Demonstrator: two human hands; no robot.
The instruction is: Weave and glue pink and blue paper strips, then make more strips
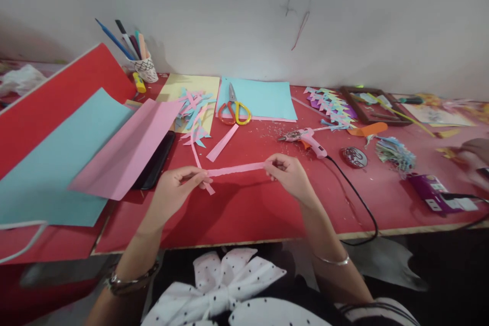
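A narrow pink paper strip [236, 168] is stretched level between my two hands, just above the red table. My left hand [181, 183] pinches its left end. Another thin pink strip [196, 152] runs down from the pile of paper scraps to my left fingers, and a short tail shows below them. My right hand [284, 170] closes thumb and fingers on the right end. Beyond the strip, a wider pink strip [222, 143] lies flat near the scissors [233, 107], which have red and yellow handles. A pink glue gun [307, 141] lies right of my right hand.
Cut pastel scraps [195, 107] lie on cream paper [168, 87]. Blue sheets [263, 99] are behind the scissors. Large coloured sheets [76, 147] lean at left, near a pen cup [147, 69]. A cable trails past a round tin [354, 157] and purple power box [430, 191]. Another person's blurred hand [476, 158] is at right.
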